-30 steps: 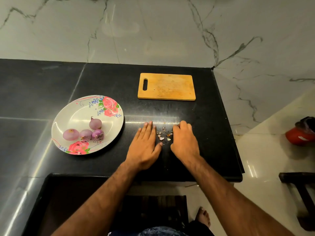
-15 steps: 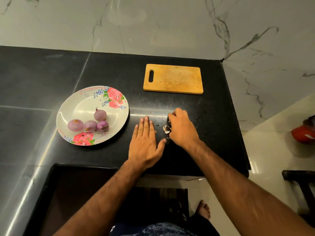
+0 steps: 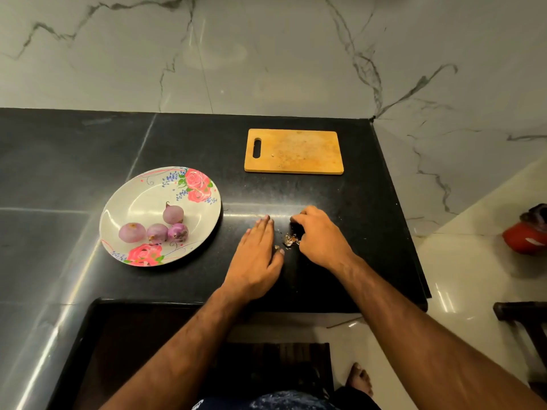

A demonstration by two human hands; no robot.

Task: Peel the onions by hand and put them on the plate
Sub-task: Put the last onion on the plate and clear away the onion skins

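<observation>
With four peeled onions resting on the plate, the left hand lies flat, fingers released, and the right hand curls over peel scraps, grasp unconfirmed; a hasty sweep risks scattering scraps off the counter.

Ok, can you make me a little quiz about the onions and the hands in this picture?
1. How many onions lie on the plate?
2. True or false: the left hand lies flat on the counter.
3. What lies between the left hand and the right hand? A) a knife B) peel scraps C) a spoon

Key: 1) four; 2) true; 3) B.
</observation>
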